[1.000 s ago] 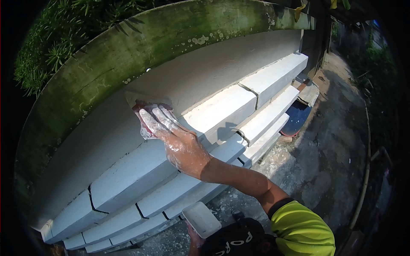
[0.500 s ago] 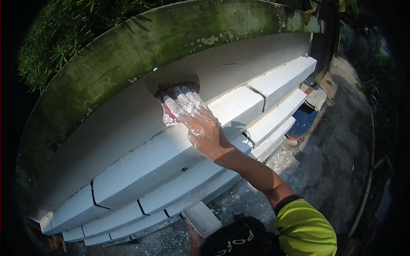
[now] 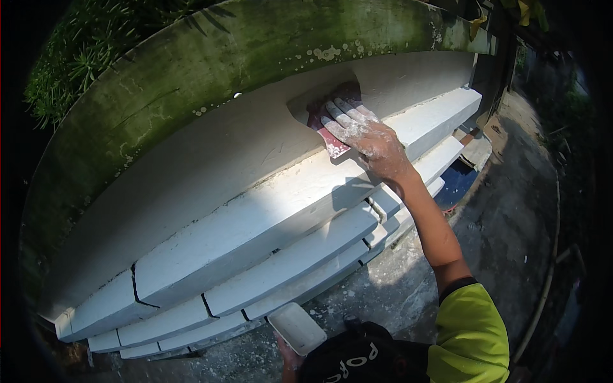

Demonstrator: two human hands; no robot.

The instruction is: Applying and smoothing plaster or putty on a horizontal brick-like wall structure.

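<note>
R hand [image 3: 377, 143], upper right of ctr, is holding a scraper [image 3: 317, 120]: fingers are lying flat over the reddish part, slightly apart & smeared w/ white stuff, esp. toward the tips. Scraper is resting against the pale wall [image 3: 223, 166], above the top ledge [image 3: 255, 233] & below the mossy band [image 3: 191, 83] that's curving across the upper frame. A dark patch is showing along the scraper's upper side (blade or shadow, can't tell). Bare R arm is reaching up from lower right, where a yellow-green sleeve [image 3: 472, 332] is covering its upper end.

L hand [image 3: 286, 350], btm ctr, is holding a pale rectangular tray [image 3: 297, 327] by its left/lower side; fingers are mostly hiding under it, so can't tell how wide they're spreading. Black fabric [image 3: 351, 357] w/ white lettering is sitting just right of the tray.

More white ledges are running below the top one, ctr to lower left, w/ dark gaps b/w blocks. Plants [image 3: 83, 64] are filling the upper left corner, a blue thing [image 3: 456, 185] is lying right of the ledges, & spotted grey ground [image 3: 408, 306] is spreading lower right
</note>
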